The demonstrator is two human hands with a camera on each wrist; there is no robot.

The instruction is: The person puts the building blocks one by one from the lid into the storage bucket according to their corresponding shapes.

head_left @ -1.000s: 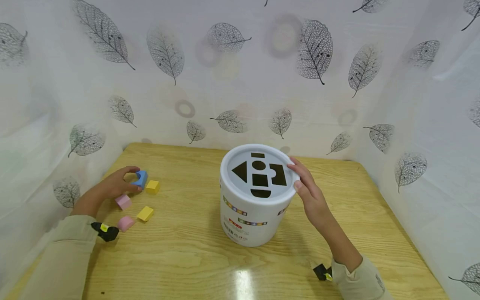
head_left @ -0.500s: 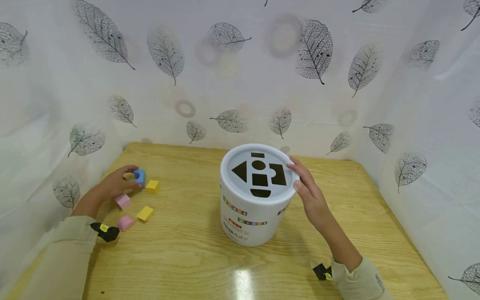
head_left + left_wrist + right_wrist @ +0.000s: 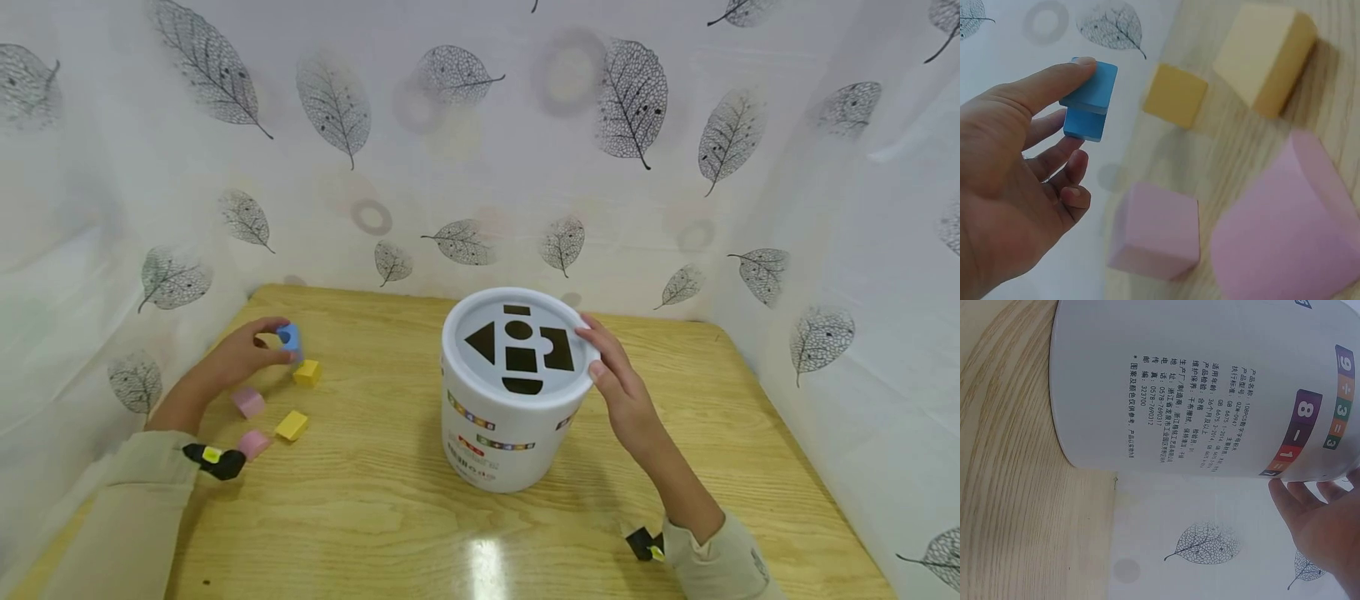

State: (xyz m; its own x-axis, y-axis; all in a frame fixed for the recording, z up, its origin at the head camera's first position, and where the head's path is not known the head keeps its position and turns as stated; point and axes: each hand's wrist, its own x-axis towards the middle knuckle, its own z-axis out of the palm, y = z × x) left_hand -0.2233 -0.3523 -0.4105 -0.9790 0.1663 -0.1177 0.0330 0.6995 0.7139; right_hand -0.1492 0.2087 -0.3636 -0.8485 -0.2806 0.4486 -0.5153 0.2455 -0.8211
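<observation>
At the left of the table, my left hand (image 3: 243, 354) pinches a blue block with a rounded notch (image 3: 289, 340) between thumb and fingers. In the left wrist view this blue block (image 3: 1090, 97) is held by its two ends, the notch facing sideways. A yellow block (image 3: 307, 373) lies just beside that hand. My right hand (image 3: 621, 385) rests its fingers and thumb against the lid's rim on the right side of a white bucket (image 3: 495, 442). Several shaped holes, among them a triangle, a circle and a notched rectangle, are cut in the grey lid (image 3: 483, 379).
Nearer the front left lie a pink block (image 3: 248, 402), a second yellow block (image 3: 292, 426) and a pink rounded block (image 3: 252, 443). A leaf-patterned white sheet (image 3: 480, 167) walls in the wooden table (image 3: 360, 517) at the back and sides.
My left hand has moved slightly back and right, taking hold of the blue block and raising it, turned, above where it lay. The right hand and the bucket stay put.
</observation>
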